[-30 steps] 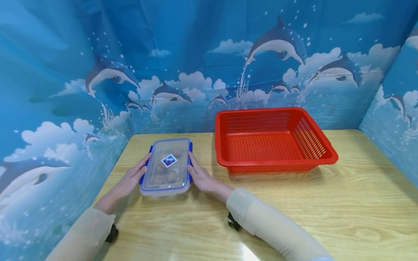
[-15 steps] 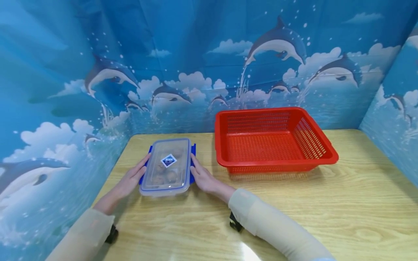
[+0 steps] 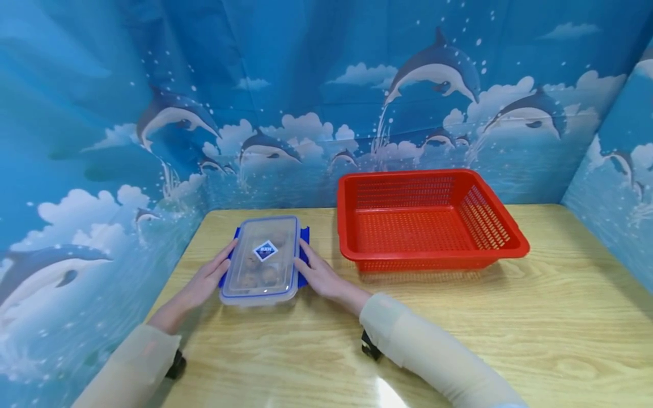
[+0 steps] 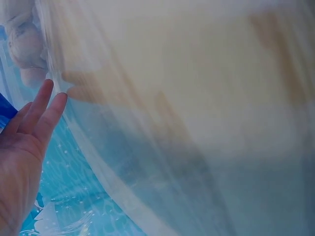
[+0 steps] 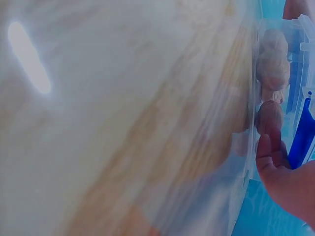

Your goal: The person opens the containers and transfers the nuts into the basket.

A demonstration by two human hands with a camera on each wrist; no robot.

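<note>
The head view looks forward and down from above the table (image 3: pixel 484 334), far enough back to take in left hand (image 3: pixel 205 276), right hand (image 3: pixel 323 277), box (image 3: pixel 261 266), basket (image 3: pixel 433 255) and backdrop (image 3: pixel 306 96). The left wrist view, turned sideways, looks low and close across the table past the left hand; the right wrist view does likewise past the right, each sharing its hand and part of the box with the head view.

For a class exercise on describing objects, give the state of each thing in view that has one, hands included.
Lid: on the box
Right clip: swung outward
Left clip: partly hidden, cannot tell
Rounded items: inside the box
Red basket: upright, open-topped
Left hand: at the box's left side
Right hand: at its right side
</note>
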